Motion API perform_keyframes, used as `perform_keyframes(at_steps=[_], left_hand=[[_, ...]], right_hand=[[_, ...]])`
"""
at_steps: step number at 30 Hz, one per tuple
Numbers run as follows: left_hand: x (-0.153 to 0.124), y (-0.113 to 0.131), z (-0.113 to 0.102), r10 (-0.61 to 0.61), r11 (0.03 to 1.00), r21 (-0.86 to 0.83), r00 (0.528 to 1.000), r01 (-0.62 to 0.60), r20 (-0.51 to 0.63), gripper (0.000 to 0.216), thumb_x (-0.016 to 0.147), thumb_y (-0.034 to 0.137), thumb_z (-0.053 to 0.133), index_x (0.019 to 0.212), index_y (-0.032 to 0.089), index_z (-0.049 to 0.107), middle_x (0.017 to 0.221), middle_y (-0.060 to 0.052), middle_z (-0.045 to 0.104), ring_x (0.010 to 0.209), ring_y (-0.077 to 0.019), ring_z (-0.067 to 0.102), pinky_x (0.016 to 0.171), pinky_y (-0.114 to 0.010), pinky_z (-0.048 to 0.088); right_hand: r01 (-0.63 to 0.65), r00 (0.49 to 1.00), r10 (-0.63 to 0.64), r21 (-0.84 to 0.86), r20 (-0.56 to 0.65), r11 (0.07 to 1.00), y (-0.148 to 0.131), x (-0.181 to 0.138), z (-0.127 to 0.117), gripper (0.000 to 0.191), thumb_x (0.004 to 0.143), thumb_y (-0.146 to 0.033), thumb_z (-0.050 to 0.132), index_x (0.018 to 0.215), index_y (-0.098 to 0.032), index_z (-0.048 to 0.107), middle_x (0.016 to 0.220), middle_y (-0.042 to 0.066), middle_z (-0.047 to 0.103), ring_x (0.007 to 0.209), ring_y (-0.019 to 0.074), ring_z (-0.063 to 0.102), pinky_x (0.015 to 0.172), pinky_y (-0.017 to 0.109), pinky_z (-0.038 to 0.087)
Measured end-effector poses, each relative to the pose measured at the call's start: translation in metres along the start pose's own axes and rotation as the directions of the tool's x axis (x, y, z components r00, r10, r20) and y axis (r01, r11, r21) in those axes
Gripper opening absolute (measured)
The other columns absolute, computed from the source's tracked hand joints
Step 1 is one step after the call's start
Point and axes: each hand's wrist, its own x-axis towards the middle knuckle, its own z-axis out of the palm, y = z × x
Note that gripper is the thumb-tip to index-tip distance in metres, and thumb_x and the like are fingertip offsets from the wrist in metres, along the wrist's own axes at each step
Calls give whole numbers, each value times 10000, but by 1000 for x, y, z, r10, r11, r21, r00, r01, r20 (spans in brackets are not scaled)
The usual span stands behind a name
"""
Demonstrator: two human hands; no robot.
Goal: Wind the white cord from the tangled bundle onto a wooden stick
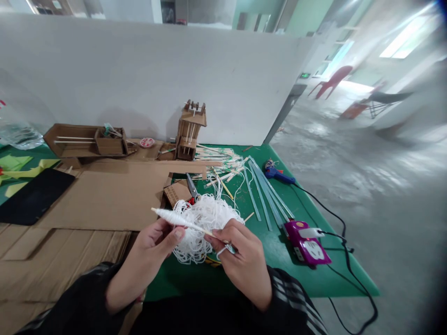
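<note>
left hand [155, 244] pinching stick [185, 223] | right hand [240, 260] pinching stick's other end | string tangle [206, 218] near worktop [279, 260] front edge

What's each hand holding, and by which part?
Both grip one thin stick, string-wound toward its tip. The left hand pinches it by the wound part; the right hand pinches its bare lower end, beside the loose string tangle.

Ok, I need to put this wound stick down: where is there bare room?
The flat cardboard sheet, between the black pad and the string tangle, is bare. So is the green table by its front edge, nearer than the purple power strip. Behind the tangle it is crowded: scissors, sticks, glue rods.
</note>
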Motion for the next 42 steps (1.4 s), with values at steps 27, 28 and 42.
perform_keyframes(at_steps=[27, 28, 42], left_hand=[[1, 3, -6, 47, 995, -95, 994, -38, 99, 339, 742, 204, 794, 1039, 223, 632, 952, -1, 654, 804, -110, 611, 713, -185, 515], [0, 4, -6, 52, 997, -62, 991, -44, 126, 329, 744, 206, 794, 1032, 224, 635, 959, -2, 651, 801, -110, 612, 707, -184, 518], [-2, -5, -7, 165, 982, 67, 978, -175, 130, 223, 818, 221, 732, 1001, 241, 606, 959, 19, 624, 819, -90, 597, 724, -151, 514]], right_hand=[[-36, 978, 30, 22, 209, 999, -10, -4, 0, 106, 949, -191, 470, 904, -201, 566, 725, 1, 633, 615, 130, 558, 601, 250, 353], [-59, 973, 51, 31, 225, 998, -11, -5, 0, 65, 940, -213, 499, 930, -201, 561, 710, -8, 630, 595, 124, 556, 588, 245, 353], [43, 964, -25, -62, 265, 997, -12, 1, -2, 129, 938, -166, 453, 870, -190, 560, 757, 19, 601, 640, 139, 522, 591, 255, 332]])
